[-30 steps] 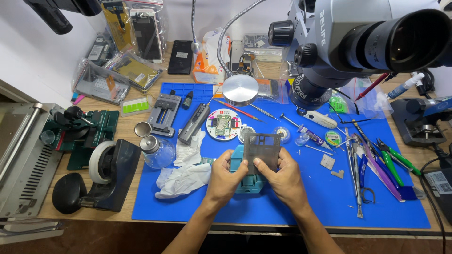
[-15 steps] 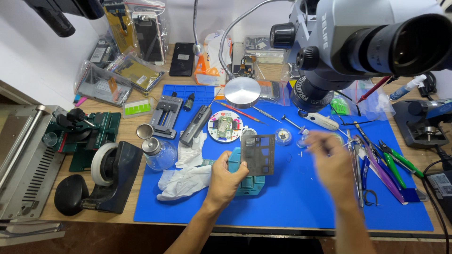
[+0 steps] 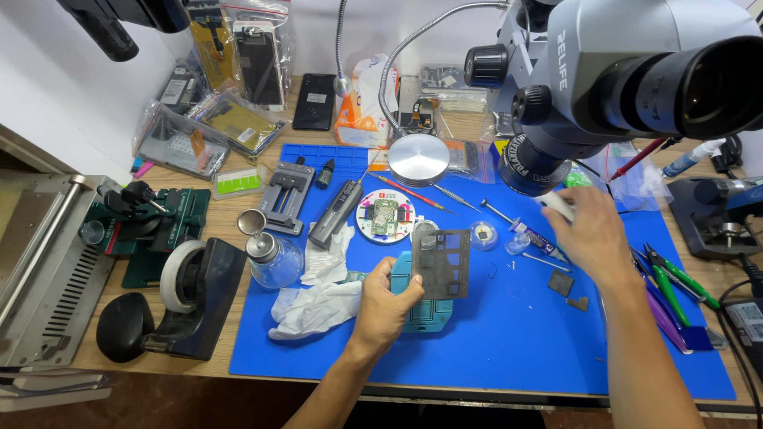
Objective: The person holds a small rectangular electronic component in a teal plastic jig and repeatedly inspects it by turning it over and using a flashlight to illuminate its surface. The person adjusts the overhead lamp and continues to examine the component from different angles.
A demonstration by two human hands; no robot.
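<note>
Left hand (image 3: 385,306) holds a thin dark stencil plate (image 3: 441,262) upright-tilted over a teal fixture block (image 3: 425,314) on the blue mat (image 3: 509,349), near the mat's centre; its grip is closed on the plate's left edge, thumb in front, fingers behind. Right hand (image 3: 592,234) is well apart from the plate, out at 3 o'clock, reaching over the tools by the microscope head (image 3: 628,71); a white object (image 3: 556,205) shows at its fingertips, but whether the grip is closed on it I cannot tell. At 12 o'clock from the plate lies a round white dish (image 3: 385,216) with a small circuit board in it; beyond that, a round metal disc (image 3: 419,159). At 9 o'clock sit a crumpled white glove or wipe (image 3: 314,306) and a glass bottle with metal cap (image 3: 274,258); further out, a tape dispenser (image 3: 195,298). Screwdrivers and tweezers (image 3: 517,230) lie at 2 o'clock, green-handled cutters (image 3: 675,278) at the far right. Judgement on handling: the plate looks light, stiff yet easily bent, perforated with cut-out windows, so probably fragile at the webs. Best held by the solid border at an edge, not across the openings; flat faces likely slippery.
</note>
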